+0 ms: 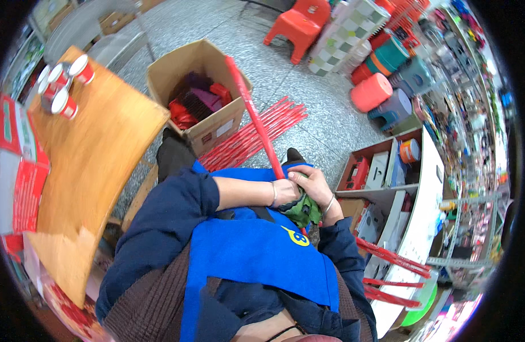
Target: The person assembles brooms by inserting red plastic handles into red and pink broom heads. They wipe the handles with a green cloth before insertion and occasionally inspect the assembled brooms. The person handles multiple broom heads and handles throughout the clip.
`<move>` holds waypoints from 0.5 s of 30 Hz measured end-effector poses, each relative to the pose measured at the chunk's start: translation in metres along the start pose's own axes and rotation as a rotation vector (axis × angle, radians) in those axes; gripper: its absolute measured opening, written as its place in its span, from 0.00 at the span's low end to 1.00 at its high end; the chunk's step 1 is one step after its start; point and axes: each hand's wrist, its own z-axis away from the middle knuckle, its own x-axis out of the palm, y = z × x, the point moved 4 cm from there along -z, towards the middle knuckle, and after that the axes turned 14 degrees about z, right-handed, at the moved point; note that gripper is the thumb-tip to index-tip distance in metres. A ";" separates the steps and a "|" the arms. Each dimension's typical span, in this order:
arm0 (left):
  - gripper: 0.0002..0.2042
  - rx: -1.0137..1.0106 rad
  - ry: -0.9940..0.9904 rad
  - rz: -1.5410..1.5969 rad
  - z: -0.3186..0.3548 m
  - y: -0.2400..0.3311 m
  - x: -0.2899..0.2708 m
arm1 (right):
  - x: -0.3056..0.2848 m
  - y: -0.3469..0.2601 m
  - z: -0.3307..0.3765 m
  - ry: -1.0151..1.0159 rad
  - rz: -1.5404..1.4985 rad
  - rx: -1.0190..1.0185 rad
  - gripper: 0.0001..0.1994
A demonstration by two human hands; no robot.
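Fingers of the left hand (286, 192) curled around the red stick (254, 115), which slanted up ahead of them; those of the right hand (312, 183) bent over green cloth (304, 212), their pinch unclear. A slackened grip might have tipped the stick against the carton (213, 135) beyond.

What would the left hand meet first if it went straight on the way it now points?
Most likely the right hand, close beside the left hand; depth is unclear, so the green cloth could come first.
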 end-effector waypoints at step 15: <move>0.11 -0.262 1.073 0.331 0.016 -0.021 -0.214 | -0.054 -0.019 0.102 0.768 -0.199 0.095 0.17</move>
